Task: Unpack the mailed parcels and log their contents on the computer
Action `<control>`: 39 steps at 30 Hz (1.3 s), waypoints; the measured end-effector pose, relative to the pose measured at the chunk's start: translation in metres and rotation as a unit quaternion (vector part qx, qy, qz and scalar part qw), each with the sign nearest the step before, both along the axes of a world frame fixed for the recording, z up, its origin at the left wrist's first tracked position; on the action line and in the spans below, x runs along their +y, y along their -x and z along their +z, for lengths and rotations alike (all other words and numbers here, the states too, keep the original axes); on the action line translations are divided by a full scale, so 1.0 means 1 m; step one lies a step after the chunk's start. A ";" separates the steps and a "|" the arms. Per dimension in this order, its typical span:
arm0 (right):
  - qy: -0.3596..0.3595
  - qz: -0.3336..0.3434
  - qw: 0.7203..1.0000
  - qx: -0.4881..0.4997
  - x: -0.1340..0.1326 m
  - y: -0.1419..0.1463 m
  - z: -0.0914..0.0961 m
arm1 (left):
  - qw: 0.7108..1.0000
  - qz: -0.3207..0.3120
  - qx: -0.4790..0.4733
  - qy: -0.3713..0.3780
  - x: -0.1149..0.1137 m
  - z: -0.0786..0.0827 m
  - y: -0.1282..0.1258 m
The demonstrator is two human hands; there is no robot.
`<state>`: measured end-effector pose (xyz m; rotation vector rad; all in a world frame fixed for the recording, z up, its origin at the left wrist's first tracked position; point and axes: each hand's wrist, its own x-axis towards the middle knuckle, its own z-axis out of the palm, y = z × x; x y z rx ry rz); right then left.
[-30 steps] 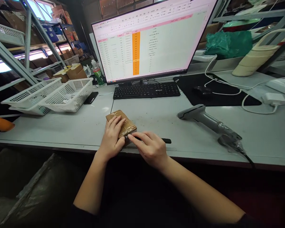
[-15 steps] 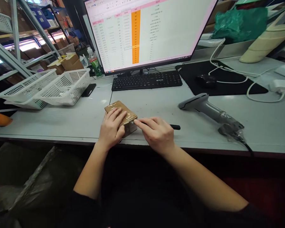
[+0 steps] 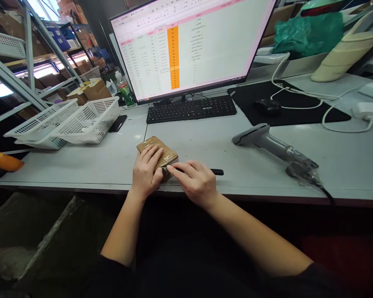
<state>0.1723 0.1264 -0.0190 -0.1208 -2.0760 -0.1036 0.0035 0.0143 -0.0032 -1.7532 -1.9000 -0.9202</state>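
A small brown cardboard box (image 3: pixel 161 150), wrapped in shiny clear tape, sits near the front edge of the desk. My left hand (image 3: pixel 145 171) grips it, fingers laid over the top and thumb at the near side. In my right hand (image 3: pixel 194 181) is a slim black box cutter (image 3: pixel 217 171), its handle end sticking out past the little-finger side. The fingertips of that hand are at the box's near side, close to the left thumb. The cutter's blade is hidden by the fingers.
A grey barcode scanner (image 3: pixel 275 145) lies to the right. Behind are a keyboard (image 3: pixel 191 109), a monitor (image 3: pixel 217 49) and a mouse (image 3: pixel 268 106) on a black pad (image 3: pixel 245 99). White baskets (image 3: pixel 95 130) and a phone (image 3: pixel 118 123) are at the left.
My right hand has moved left and slightly down along the near side of the box, with the cutter in it. The left hand keeps its hold. The camera view has shifted slightly.
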 end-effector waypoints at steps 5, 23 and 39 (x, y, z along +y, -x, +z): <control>0.017 -0.014 0.999 -0.023 0.017 -0.002 -0.003 | 1.000 0.013 0.001 -0.001 0.003 -0.002 0.000; 0.046 -0.047 0.998 -0.009 0.035 -0.014 0.008 | 0.990 0.111 -0.055 -0.073 0.034 -0.004 -0.024; 0.056 -0.046 0.997 -0.007 0.032 -0.001 0.013 | 0.993 0.050 -0.062 -0.092 0.029 -0.010 -0.008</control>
